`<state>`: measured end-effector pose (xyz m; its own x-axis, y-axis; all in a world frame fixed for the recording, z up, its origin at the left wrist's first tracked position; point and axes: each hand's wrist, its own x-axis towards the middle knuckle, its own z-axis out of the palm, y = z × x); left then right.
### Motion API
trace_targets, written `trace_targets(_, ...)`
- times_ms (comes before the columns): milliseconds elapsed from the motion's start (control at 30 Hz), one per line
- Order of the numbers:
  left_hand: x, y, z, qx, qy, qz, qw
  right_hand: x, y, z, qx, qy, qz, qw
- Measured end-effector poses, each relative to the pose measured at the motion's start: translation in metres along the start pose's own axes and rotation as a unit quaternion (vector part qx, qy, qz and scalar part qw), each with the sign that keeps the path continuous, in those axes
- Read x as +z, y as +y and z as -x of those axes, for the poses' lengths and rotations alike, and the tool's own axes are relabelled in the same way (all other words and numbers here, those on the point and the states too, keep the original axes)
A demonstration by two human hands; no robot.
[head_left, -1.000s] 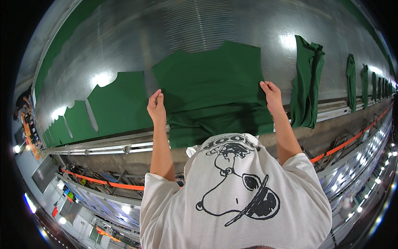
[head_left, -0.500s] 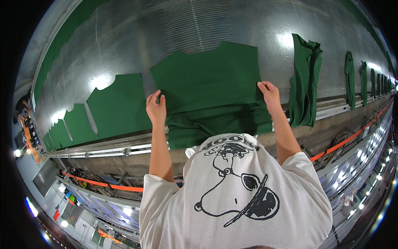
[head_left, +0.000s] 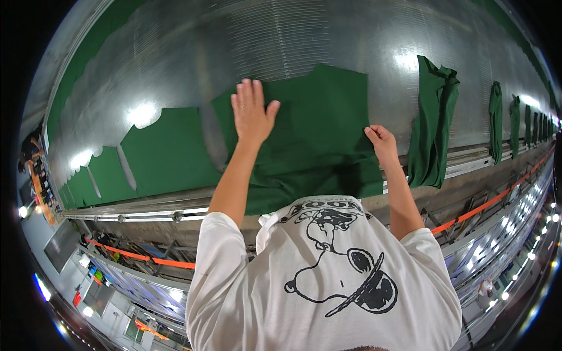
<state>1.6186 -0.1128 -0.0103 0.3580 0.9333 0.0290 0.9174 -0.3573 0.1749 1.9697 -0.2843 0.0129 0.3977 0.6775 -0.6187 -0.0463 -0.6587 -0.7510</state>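
The green garment panel [head_left: 319,123] is lying beneath the flat, released left grip [head_left: 253,119]; the right grip [head_left: 383,144] is pinching its right edge. Glossy grey worktop [head_left: 391,93] is stretching beyond its top edge and separating it from a bunched green piece [head_left: 432,117]. Lights [head_left: 531,255] are glowing around the room.

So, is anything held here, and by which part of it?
The right hand appears to pinch the middle green fabric piece by its right edge; the left hand is flat over its upper left, holding nothing.
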Motion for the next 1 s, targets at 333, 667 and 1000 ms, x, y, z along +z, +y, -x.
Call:
trace_targets(333,0.004,0.176,-0.041,0.147,-0.025,0.21,0.966,-0.005,-0.021,0.018,-0.02,-0.009,0.013,1.0)
trace_targets(667,-0.041,0.033,0.008,0.034,-0.013,0.091,0.995,-0.023,0.005,0.024,0.017,0.021,0.068,0.997)
trace_targets(1000,-0.039,0.123,-0.011,0.09,-0.044,0.151,0.983,-0.026,-0.039,0.051,-0.009,-0.029,0.09,0.996)
